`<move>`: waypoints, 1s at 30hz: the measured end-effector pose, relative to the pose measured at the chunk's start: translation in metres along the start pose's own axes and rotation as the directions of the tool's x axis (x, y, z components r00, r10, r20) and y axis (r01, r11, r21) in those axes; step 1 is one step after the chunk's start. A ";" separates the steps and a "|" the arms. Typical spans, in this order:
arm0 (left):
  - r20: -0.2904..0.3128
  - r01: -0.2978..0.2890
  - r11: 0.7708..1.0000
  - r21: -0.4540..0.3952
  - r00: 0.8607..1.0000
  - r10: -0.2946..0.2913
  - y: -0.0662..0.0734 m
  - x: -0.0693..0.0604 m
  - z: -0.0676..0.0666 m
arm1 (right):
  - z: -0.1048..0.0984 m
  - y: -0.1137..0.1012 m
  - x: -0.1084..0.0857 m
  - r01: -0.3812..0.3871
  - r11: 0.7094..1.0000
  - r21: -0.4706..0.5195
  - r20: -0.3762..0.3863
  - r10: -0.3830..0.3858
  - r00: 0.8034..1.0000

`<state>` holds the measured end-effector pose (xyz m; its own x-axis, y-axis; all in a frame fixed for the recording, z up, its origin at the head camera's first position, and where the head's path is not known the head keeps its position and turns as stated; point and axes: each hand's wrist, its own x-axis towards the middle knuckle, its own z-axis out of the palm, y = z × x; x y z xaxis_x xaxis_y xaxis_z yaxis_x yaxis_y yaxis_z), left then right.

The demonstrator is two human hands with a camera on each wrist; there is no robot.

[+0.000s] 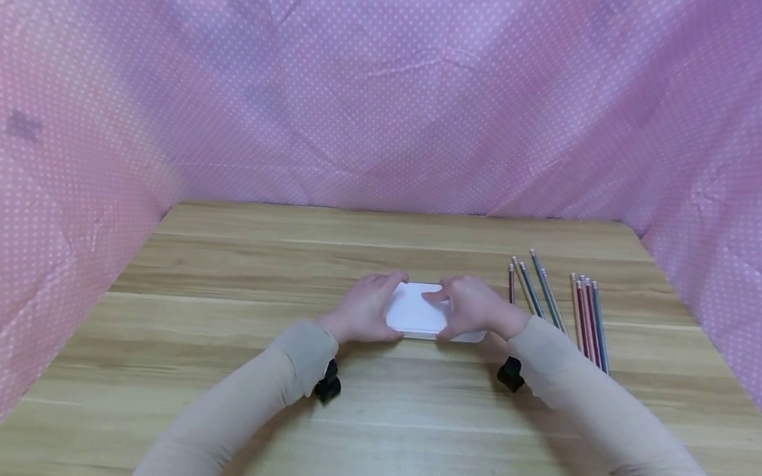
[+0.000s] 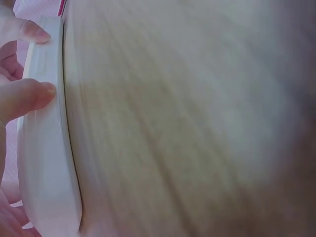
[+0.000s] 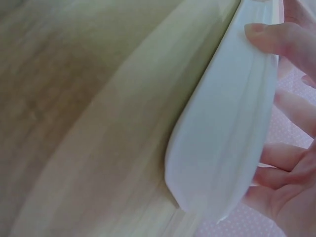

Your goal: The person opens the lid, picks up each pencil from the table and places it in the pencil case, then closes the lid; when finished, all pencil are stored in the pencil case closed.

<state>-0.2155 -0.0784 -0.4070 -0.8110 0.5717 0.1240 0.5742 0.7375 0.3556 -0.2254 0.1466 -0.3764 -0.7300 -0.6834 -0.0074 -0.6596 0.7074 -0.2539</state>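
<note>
A white rounded-corner case (image 1: 415, 309) lies flat on the wooden table in front of me. My left hand (image 1: 364, 310) grips its left end, thumb on the near side and fingers reaching over to the far side. Toward the right end, my right hand (image 1: 477, 309) holds it across its width in the same way. In the left wrist view, two thumbs press the near wall of the case (image 2: 47, 163). The right wrist view shows a thumb on that wall of the case (image 3: 222, 113), with fingers along the opposite edge. What the case contains is hidden.
Several pencils (image 1: 540, 282) with eraser ends lie loosely fanned just beyond my right wrist. Another bundle of pencils (image 1: 590, 317) lies to their right, partly behind the sleeve. The wooden table (image 1: 249, 272) is bordered by a pink dotted cloth (image 1: 391, 118).
</note>
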 end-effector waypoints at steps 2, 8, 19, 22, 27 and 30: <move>0.005 -0.001 1.000 0.007 1.000 0.001 0.000 0.000 -0.001 | -0.001 0.001 0.001 0.007 1.000 0.007 0.004 -0.007 1.000; 0.022 -0.026 1.000 0.016 0.999 0.026 -0.002 0.000 -0.004 | -0.001 0.005 0.001 0.045 0.997 0.065 -0.046 -0.042 0.998; 0.004 -0.008 1.000 0.021 1.000 0.008 -0.003 -0.002 -0.003 | 0.001 0.008 0.001 0.102 0.991 0.082 -0.030 -0.100 0.995; 0.012 0.010 1.000 0.014 1.000 -0.010 -0.003 -0.003 -0.002 | -0.001 0.010 0.000 0.149 0.985 0.088 -0.018 -0.148 0.989; 0.032 0.007 0.999 -0.048 0.999 -0.006 -0.003 -0.002 -0.011 | -0.011 0.009 -0.003 0.179 0.974 0.136 -0.014 -0.179 0.984; 0.053 -0.006 0.997 -0.072 0.999 0.010 -0.005 -0.004 -0.019 | -0.017 0.008 -0.005 0.162 0.974 0.161 -0.008 -0.163 0.987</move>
<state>-0.2170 -0.0910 -0.3915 -0.7983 0.5972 0.0778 0.5694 0.7063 0.4207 -0.2306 0.1587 -0.3625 -0.6145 -0.7878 0.0418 -0.7314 0.5490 -0.4045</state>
